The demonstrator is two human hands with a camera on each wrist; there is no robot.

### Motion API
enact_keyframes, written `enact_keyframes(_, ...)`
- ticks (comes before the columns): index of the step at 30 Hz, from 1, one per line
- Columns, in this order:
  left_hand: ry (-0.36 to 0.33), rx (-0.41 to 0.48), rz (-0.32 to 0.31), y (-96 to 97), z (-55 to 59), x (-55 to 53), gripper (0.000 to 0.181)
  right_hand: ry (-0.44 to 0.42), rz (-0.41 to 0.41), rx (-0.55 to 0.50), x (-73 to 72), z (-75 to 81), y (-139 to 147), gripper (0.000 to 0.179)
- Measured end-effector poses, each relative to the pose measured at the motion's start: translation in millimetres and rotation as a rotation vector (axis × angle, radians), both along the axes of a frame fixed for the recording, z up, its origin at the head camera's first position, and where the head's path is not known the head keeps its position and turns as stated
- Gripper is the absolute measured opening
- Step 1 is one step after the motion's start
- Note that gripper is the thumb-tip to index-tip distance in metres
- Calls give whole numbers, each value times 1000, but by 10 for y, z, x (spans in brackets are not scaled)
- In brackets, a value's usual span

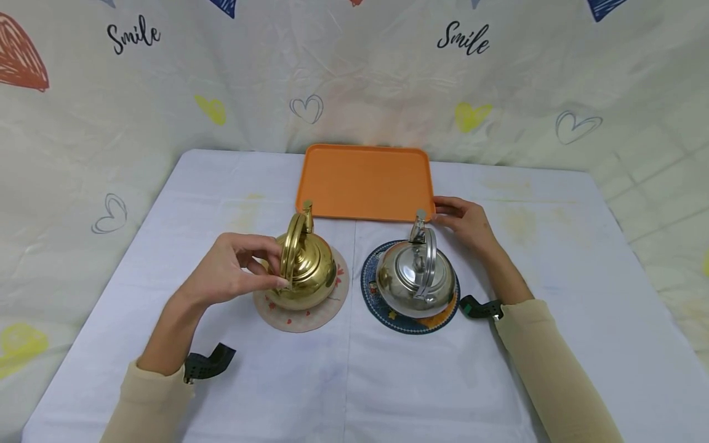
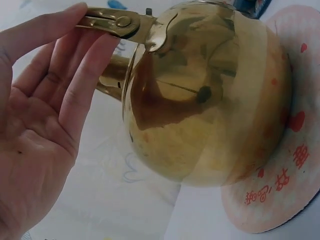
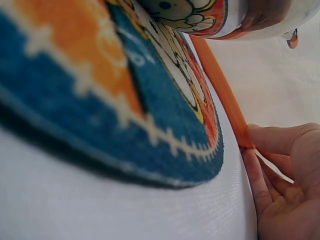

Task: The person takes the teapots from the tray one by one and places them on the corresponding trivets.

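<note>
A gold teapot (image 1: 307, 271) stands on a round pale coaster (image 1: 301, 320) with red hearts. My left hand (image 1: 232, 271) pinches the base of its raised handle between thumb and fingers, as the left wrist view shows on the handle hinge (image 2: 122, 22). To the right, a silver teapot (image 1: 410, 280) stands on a round blue patterned coaster (image 1: 382, 314). Behind both lies an orange tray (image 1: 365, 181). My right hand (image 1: 468, 224) grips the tray's near right corner, thumb on the rim and fingers at its underside in the right wrist view.
A white cloth covers the table (image 1: 554, 258). Behind it hangs a pale curtain (image 1: 376, 80) printed with hearts and the word Smile. The silver teapot stands close to my right forearm, and its spout points toward the tray.
</note>
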State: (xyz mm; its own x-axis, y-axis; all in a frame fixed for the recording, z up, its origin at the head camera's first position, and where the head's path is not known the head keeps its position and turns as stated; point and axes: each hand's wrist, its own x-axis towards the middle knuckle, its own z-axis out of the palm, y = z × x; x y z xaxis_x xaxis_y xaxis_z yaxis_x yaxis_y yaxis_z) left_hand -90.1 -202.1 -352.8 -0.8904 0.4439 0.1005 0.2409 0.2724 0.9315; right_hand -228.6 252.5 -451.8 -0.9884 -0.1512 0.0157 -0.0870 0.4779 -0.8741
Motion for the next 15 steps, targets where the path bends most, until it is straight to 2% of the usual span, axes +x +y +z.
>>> enact_keyframes(9, -14, 13, -63, -16, -2, 3, 25, 5, 0, -1, 0, 9, 3, 48)
enact_keyframes(15, -41, 11, -128, -53, -19, -13, 24, 4, 1, -7, -5, -18, 4, 47)
